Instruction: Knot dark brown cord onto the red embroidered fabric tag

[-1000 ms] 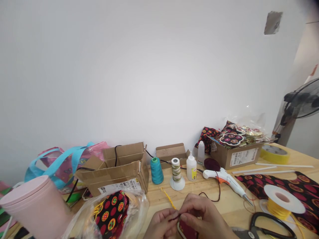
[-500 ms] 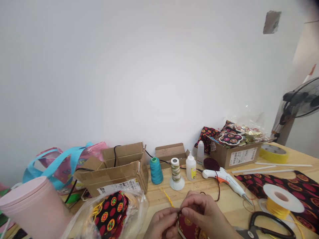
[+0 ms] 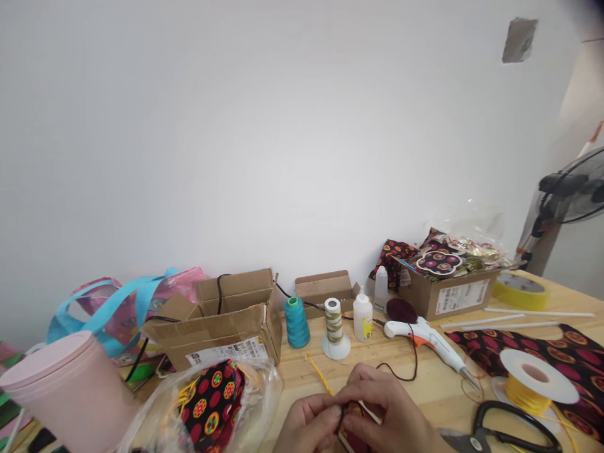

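Note:
At the bottom centre, my left hand (image 3: 309, 423) and my right hand (image 3: 389, 412) meet, fingertips pinched together on dark maroon yarn (image 3: 340, 416). Just below the fingers shows a dark red patterned piece (image 3: 356, 428) with a pale edge, mostly covered by my hands. From the maroon yarn ball (image 3: 401, 311) a loose strand loops over the table towards my right hand. A short yellow cord (image 3: 319, 374) sticks out beyond my left fingertips. My fingers hide exactly how the yarn runs.
Scissors (image 3: 512, 428), a yellow cord spool (image 3: 528, 393) and a white glue gun (image 3: 436, 343) lie to the right. Thread cones (image 3: 297, 324) and a glue bottle (image 3: 363, 318) stand behind. Leftward are a plastic bag of patterned fabric (image 3: 212, 402), an open cardboard box (image 3: 221, 333) and a pink container (image 3: 66, 390).
Both hands stay together, but my right fingers have curled further down over the patterned piece, covering more of it. The loose maroon strand now shows a wider loop on the table.

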`<state>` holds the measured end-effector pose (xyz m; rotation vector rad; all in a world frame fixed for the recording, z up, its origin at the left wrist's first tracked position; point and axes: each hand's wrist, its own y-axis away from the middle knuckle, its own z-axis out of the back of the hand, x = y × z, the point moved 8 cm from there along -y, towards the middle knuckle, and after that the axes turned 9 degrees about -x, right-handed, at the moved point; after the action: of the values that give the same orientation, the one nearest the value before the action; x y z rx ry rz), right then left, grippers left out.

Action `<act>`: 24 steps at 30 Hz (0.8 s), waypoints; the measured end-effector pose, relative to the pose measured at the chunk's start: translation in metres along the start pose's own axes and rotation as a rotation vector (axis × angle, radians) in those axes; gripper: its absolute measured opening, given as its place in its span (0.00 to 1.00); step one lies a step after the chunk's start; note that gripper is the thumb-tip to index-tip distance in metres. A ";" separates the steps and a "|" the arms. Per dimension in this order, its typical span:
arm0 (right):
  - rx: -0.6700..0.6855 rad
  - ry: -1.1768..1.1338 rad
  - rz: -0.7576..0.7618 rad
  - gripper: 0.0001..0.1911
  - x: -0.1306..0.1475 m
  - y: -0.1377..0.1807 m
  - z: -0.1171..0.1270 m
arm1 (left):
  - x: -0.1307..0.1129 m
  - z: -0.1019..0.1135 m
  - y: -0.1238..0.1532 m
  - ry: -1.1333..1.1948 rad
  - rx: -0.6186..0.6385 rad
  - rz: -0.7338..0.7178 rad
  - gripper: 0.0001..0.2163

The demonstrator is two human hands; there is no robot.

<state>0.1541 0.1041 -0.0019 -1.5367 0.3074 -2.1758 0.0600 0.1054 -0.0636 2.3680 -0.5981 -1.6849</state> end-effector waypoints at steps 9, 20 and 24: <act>-0.075 -0.236 -0.180 0.05 -0.016 -0.002 0.003 | 0.004 0.004 -0.006 -0.045 -0.027 -0.025 0.21; -0.038 -0.478 -0.407 0.21 -0.039 0.004 -0.014 | -0.004 -0.003 -0.001 -0.195 0.012 -0.109 0.20; -0.043 -0.479 -0.417 0.21 -0.041 0.004 -0.013 | -0.009 -0.002 -0.001 -0.253 -0.037 -0.188 0.18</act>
<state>0.1538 0.1195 -0.0425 -2.2388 -0.1362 -1.9965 0.0592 0.1100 -0.0554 2.2643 -0.3858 -2.0777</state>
